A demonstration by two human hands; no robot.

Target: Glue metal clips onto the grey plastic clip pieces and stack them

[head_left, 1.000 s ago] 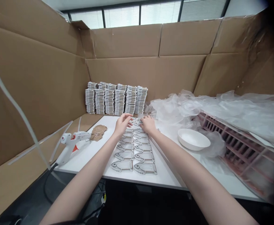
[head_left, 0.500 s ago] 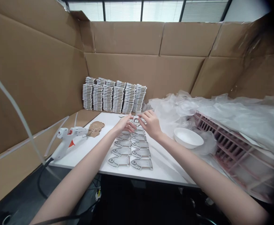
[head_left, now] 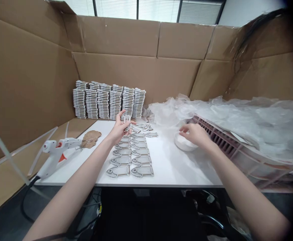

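My left hand (head_left: 120,129) is closed on a small grey-white cut-out piece (head_left: 126,121), held up over the far end of the rows. My right hand (head_left: 193,133) reaches over the white bowl (head_left: 185,144) on the right. Its fingers are drawn together at the rim; whether anything is between them is hidden. Two columns of grey boat-shaped frames (head_left: 142,171) lie flat on the white table, below my left hand. Behind them, a few loose cut-out pieces (head_left: 147,127) lie in a small heap.
Tall stacks of similar pieces (head_left: 103,102) stand against the cardboard wall (head_left: 126,40). To the left lie a white glue gun (head_left: 53,155) and a brown scrap (head_left: 91,138). Clear plastic bags (head_left: 211,112) cover a pink crate (head_left: 216,135) on the right.
My right hand has left the far end of the rows and moved right to the bowl. My left hand has lifted a cut-out piece. The view has shifted right.
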